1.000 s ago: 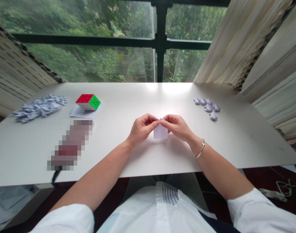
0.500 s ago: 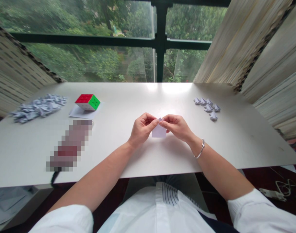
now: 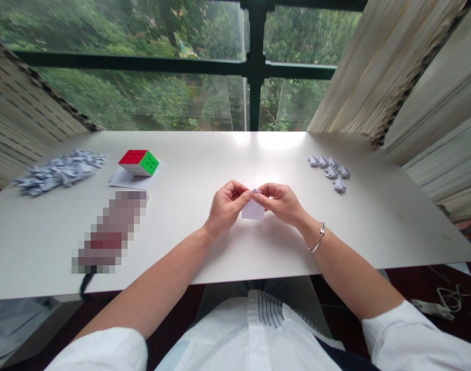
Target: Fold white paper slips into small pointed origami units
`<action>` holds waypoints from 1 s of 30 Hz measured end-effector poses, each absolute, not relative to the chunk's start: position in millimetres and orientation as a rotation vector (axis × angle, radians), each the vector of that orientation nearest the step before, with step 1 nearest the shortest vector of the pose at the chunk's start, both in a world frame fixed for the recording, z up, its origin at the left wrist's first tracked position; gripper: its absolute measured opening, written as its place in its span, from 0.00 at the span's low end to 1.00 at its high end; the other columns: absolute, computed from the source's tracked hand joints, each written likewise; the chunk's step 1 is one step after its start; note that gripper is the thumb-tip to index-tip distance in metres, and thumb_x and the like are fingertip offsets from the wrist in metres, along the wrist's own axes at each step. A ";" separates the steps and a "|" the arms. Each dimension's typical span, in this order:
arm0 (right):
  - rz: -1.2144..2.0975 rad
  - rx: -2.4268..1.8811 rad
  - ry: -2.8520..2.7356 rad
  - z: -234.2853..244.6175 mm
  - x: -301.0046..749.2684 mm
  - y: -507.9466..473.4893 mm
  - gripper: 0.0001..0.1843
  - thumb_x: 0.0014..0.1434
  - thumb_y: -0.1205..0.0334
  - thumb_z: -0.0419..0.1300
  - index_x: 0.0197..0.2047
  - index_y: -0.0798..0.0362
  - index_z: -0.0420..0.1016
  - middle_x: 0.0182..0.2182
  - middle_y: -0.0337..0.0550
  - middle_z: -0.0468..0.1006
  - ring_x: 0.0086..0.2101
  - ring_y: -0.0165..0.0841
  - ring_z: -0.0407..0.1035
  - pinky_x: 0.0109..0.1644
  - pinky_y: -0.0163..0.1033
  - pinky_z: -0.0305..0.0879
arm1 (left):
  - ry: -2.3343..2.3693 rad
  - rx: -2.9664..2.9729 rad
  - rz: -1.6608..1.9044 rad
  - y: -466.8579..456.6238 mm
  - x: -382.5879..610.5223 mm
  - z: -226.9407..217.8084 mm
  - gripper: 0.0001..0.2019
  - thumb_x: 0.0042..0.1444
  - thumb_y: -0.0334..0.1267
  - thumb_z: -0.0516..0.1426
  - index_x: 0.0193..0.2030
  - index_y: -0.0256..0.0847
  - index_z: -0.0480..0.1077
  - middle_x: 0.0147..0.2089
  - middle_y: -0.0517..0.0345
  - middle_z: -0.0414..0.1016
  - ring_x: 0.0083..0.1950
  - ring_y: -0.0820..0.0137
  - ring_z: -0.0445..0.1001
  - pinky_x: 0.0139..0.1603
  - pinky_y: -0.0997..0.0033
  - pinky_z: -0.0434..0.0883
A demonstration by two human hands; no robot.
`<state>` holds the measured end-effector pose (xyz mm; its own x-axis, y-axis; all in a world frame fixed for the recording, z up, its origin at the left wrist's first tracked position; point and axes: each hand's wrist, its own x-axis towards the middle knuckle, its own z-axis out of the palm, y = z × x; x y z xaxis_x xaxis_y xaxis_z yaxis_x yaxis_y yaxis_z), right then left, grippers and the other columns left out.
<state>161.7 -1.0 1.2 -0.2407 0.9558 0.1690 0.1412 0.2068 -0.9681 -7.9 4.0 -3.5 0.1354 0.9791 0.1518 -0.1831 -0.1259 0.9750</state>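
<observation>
- One piece of folded white paper [image 3: 253,210] here, pointed tip at 12 o'clock, squarish body poking out below the thumbs toward 6.
- Left hand [image 3: 225,205] has it pinched thumb-to-fingers near the tip, coming from about 9 o'clock.
- Right hand [image 3: 284,202] does the same from 3, thumbs almost meeting.
- Out at 10: Rubik's cube [image 3: 138,163] on some paper sheets [image 3: 120,179].
- At 2: cluster of paper folds [image 3: 331,171].

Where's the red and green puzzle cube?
In the head view, the puzzle cube sits on white paper at the left of the table, just right of the folded paper heap.
</observation>
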 end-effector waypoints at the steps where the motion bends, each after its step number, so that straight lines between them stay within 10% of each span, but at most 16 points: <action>1: 1.136 -1.062 -1.590 0.5 161.9 -0.7 0.21 0.53 0.43 0.66 0.31 0.55 0.75 0.27 0.39 0.73 0.26 0.27 0.65 0.29 0.34 0.65 | 0.896 1.244 1.282 3.7 -7.5 -3.3 0.15 0.47 0.44 0.69 0.31 0.38 0.70 0.29 0.60 0.73 0.30 0.75 0.71 0.31 0.76 0.68; 30: 0.977 -0.979 -1.544 0.7 162.4 -3.9 0.17 0.56 0.48 0.66 0.32 0.55 0.74 0.26 0.39 0.74 0.26 0.27 0.64 0.27 0.34 0.60 | 0.765 1.253 1.319 3.1 -7.0 -9.6 0.12 0.47 0.39 0.70 0.36 0.39 0.78 0.36 0.55 0.80 0.36 0.71 0.77 0.40 0.73 0.73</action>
